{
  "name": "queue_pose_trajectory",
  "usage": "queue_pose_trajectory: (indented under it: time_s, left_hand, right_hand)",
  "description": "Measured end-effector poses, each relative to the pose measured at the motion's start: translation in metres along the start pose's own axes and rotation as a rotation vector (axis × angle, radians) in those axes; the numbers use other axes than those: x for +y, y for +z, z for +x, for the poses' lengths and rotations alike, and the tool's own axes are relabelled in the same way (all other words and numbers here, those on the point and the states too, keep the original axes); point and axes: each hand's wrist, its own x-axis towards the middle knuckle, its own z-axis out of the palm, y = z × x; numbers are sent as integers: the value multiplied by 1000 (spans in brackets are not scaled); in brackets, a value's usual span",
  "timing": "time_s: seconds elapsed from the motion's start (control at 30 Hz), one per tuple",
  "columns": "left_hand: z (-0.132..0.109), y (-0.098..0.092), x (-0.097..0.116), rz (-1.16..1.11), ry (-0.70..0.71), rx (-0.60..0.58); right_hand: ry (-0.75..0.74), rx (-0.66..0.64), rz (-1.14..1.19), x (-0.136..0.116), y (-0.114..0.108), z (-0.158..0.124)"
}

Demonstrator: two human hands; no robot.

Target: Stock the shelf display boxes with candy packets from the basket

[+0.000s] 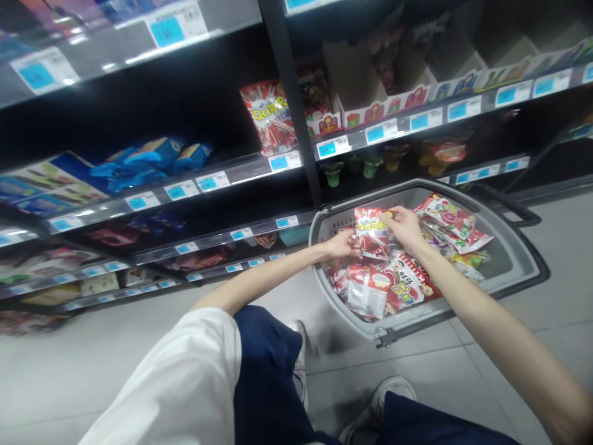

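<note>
A grey shopping basket [514,259] stands on the floor in front of the shelves, filled with several red and white snack bags. Both my hands reach into it and hold one upright red snack bag [369,233]. My left hand [341,244] grips the bag's lower left edge with closed fingers. My right hand [405,227] pinches its upper right corner. More bags [447,216] lie flat at the basket's far right, and others [384,287] are piled at the near side.
Dark store shelves [241,167] with blue price tags hold a matching red snack bag [269,117], blue packs [148,157], cardboard display boxes [370,86] and small jelly cups [365,164]. My knees and shoes [384,395] are on the grey tiled floor beside the basket.
</note>
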Motion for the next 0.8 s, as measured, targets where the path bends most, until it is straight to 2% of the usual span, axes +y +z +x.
queue_pose_trajectory:
  time_s: [0.3, 0.8]
  left_hand:
    - [3, -2, -1, -31, 26, -6]
    - [3, -2, -1, 1, 44, 3]
  right_hand:
    - [-7, 39, 13, 2, 1, 0]
    - [-32, 15, -2, 3, 1, -3]
